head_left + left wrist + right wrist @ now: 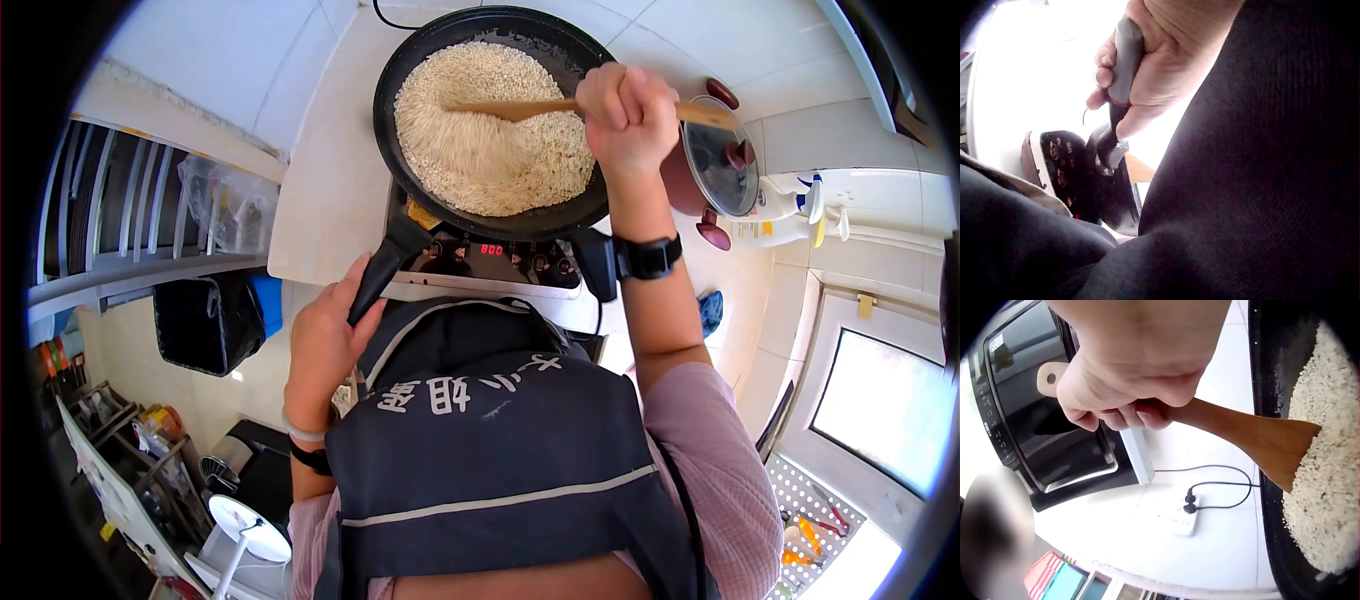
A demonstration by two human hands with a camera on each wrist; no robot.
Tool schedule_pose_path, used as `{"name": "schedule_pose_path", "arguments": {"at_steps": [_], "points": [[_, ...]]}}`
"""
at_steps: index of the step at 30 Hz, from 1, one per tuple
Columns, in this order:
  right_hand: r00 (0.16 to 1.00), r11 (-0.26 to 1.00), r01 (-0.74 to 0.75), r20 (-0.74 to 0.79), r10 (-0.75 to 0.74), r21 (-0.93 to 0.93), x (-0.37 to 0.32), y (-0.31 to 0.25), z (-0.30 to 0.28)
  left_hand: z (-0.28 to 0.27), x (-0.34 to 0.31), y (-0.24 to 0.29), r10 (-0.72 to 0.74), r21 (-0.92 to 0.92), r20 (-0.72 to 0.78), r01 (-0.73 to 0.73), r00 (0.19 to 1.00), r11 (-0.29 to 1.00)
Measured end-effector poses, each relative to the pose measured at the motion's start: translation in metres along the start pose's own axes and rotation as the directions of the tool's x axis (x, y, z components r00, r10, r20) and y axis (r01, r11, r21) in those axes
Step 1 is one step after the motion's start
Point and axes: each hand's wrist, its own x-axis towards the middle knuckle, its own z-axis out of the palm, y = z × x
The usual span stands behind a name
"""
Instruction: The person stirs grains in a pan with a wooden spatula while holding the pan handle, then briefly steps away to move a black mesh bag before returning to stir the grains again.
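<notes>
A black frying pan (392,150) full of pale, oat-like flakes (560,165) sits on an induction cooker (450,258) with a red display. My left hand (322,335) grips the pan's black handle (385,265); the left wrist view shows the fingers curled round its grey-lit end (1127,59). Over the pan's right side, my right hand (630,115) holds a wooden spatula (550,106) around its shaft. The spatula's blade (1279,447) is dug into the flakes in the right wrist view, and its holed end (1051,379) sticks out behind the fist.
A lidded dark red pot (690,165) stands right of the pan, with spray bottles (775,215) beyond it. A black oven-like appliance (1047,394) and a power strip (1184,519) are near the right hand. A lined bin (205,325) stands lower left.
</notes>
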Motion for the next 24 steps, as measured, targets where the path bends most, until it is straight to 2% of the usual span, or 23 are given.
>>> {"name": "schedule_pose_path", "arguments": {"at_steps": [1,3,5,7,8,11,13,14,18,21,23,24], "points": [[1.0,1.0,-0.004,-0.001,0.004,-0.002,-0.007,-0.007,0.005,0.001,0.0,-0.001,0.002,-0.009,-0.008,-0.003,1.0,1.0],[0.985,0.977,0.028,0.17,0.008,-0.21,-0.022,-0.026,0.018,0.0,0.0,0.0,-0.003,-0.01,-0.008,0.003,1.0,1.0],[0.965,0.952,0.007,0.251,0.073,-0.305,-0.031,-0.053,0.027,0.0,-0.001,0.001,-0.013,-0.011,-0.008,0.013,1.0,1.0],[0.989,0.951,0.05,0.15,-0.004,-0.304,-0.041,-0.071,0.036,0.0,0.0,0.001,-0.025,-0.003,-0.001,0.025,1.0,1.0],[0.982,0.963,0.073,0.188,-0.024,-0.258,-0.041,-0.079,0.037,0.001,0.001,0.0,-0.027,-0.007,-0.004,0.027,1.0,1.0],[0.995,0.987,0.004,0.095,0.011,-0.159,-0.046,-0.087,0.053,0.002,-0.001,-0.001,-0.004,-0.005,-0.018,0.004,1.0,1.0],[0.991,0.996,-0.052,-0.128,0.042,-0.076,-0.054,-0.061,0.06,0.001,0.0,0.0,-0.026,-0.008,-0.006,0.026,1.0,1.0],[0.953,0.989,-0.104,-0.297,0.067,-0.109,-0.051,-0.047,0.07,0.001,0.0,0.0,-0.026,-0.007,-0.007,0.026,1.0,1.0],[0.937,0.996,-0.041,-0.35,0.012,-0.078,-0.025,-0.007,0.047,0.0,-0.001,0.0,-0.01,-0.005,-0.022,0.01,1.0,1.0],[0.92,0.991,0.033,-0.384,-0.082,-0.132,0.005,0.01,0.02,0.001,0.0,0.0,-0.007,-0.015,-0.028,0.007,1.0,1.0],[0.851,0.951,0.062,-0.481,-0.209,-0.304,0.021,0.012,0.003,0.0,-0.001,0.001,-0.022,-0.025,-0.03,0.021,0.999,0.999],[0.86,0.932,0.092,-0.443,-0.252,-0.352,0.025,0.01,-0.002,0.0,-0.001,0.001,-0.024,-0.021,-0.022,0.023,0.999,1.0]]}}
